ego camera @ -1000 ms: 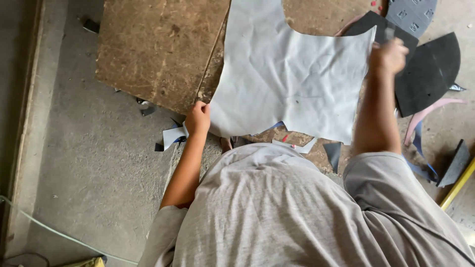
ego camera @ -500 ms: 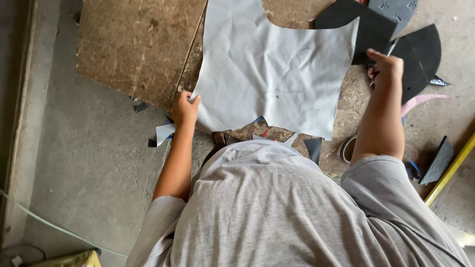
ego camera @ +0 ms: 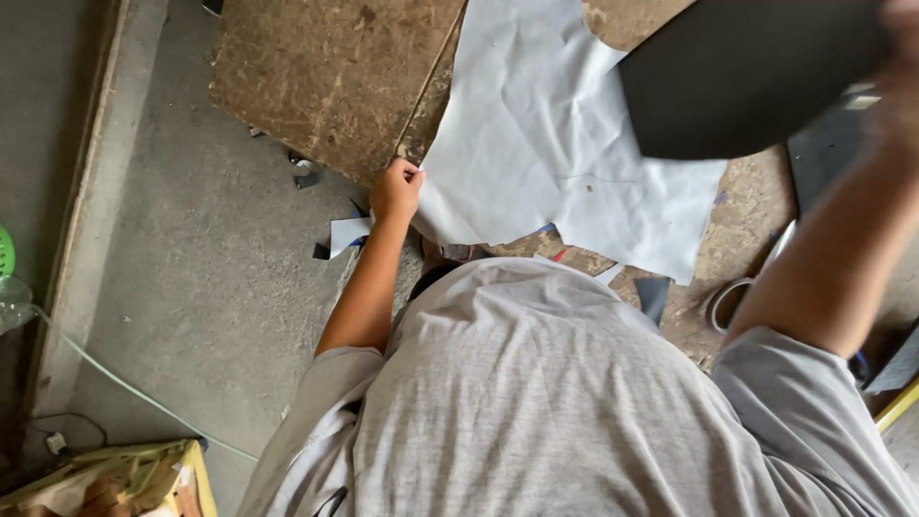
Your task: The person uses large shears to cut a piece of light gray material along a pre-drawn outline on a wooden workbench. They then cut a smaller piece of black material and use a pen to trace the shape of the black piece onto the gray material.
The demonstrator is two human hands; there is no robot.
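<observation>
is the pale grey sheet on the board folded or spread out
Spread out: the pale grey sheet lies flat and creased on the brown board, left hand gripping its near corner.

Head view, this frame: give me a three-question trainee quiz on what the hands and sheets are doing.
1. True or false: the left hand pinches the near left edge of the pale grey sheet.
2. Which piece does the raised right hand hold over the board? A) the dark curved piece B) a green rope C) a yellow box
3. Fill in: the pale grey sheet lies on a worn brown ____.

Key: 1 true. 2 A; the right hand is blurred at the frame's edge, so its grip is unclear. 3 board.
</observation>
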